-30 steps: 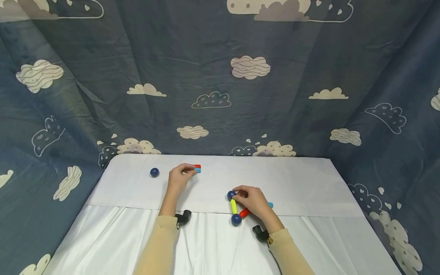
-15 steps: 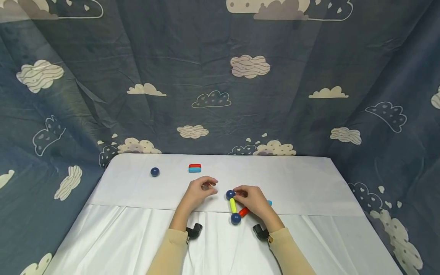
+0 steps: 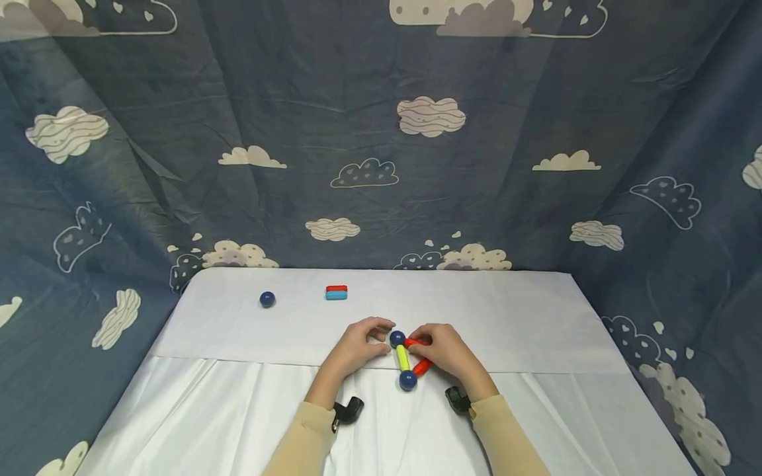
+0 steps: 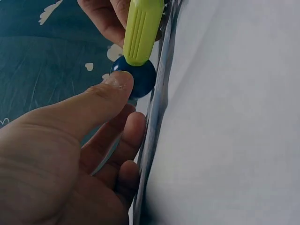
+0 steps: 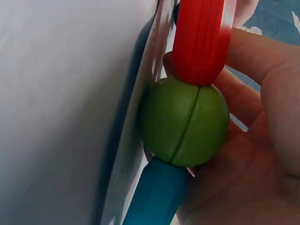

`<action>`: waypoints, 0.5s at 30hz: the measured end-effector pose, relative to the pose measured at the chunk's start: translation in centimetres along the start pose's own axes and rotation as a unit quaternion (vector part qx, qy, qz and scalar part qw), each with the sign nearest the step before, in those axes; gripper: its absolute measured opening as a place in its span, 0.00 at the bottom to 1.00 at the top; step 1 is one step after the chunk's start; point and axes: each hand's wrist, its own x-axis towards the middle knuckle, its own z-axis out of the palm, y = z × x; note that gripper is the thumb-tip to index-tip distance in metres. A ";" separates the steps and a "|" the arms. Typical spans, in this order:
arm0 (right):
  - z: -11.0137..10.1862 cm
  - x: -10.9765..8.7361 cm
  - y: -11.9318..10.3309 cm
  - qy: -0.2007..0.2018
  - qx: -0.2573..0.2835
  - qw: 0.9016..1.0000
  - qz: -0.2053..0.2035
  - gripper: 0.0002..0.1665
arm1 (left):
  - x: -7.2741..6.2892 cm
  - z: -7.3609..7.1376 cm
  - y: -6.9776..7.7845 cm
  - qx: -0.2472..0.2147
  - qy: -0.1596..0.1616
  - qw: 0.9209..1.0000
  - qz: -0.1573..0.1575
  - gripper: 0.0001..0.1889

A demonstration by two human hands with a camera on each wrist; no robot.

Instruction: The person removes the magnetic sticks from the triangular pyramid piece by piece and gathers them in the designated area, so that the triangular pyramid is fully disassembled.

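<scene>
Magnetic rods and balls form a joined shape in the head view. A yellow-green rod (image 3: 403,357) links a far blue ball (image 3: 397,339) to a near blue ball (image 3: 407,380). My right hand (image 3: 443,349) pinches a red rod (image 3: 412,342) beside the far ball. A second red rod (image 3: 422,367) slants from the near ball under that hand. There the right wrist view shows a green ball (image 5: 185,122) with a light-blue rod (image 5: 157,194); the hand hides both in the head view. My left hand (image 3: 360,345), thumb and fingers apart, is right at the far ball.
On the white-covered table (image 3: 506,317), a red rod (image 3: 336,288) and a light-blue rod (image 3: 336,295) lie side by side at the back. Left of them sits a loose blue ball (image 3: 267,299). A dark cloud-print cloth (image 3: 369,211) hangs behind the table.
My left hand has left the back pair of rods and come toward me and right, to the far blue ball. The right hand has shifted slightly right, uncovering the pinched red rod.
</scene>
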 end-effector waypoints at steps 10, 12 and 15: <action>0.7 -0.2 -0.3 0.005 -0.001 1.000 -0.024 0.09 | -0.1 0.5 -0.3 0.012 -0.029 1.000 0.001 0.18; 0.7 -0.2 -0.3 0.005 -0.001 1.000 -0.021 0.09 | -0.1 0.5 -0.4 0.013 -0.029 0.999 0.001 0.17; 0.7 -0.1 -0.3 0.006 0.001 1.000 -0.023 0.09 | -0.1 0.4 -0.3 0.015 -0.026 1.000 -0.001 0.17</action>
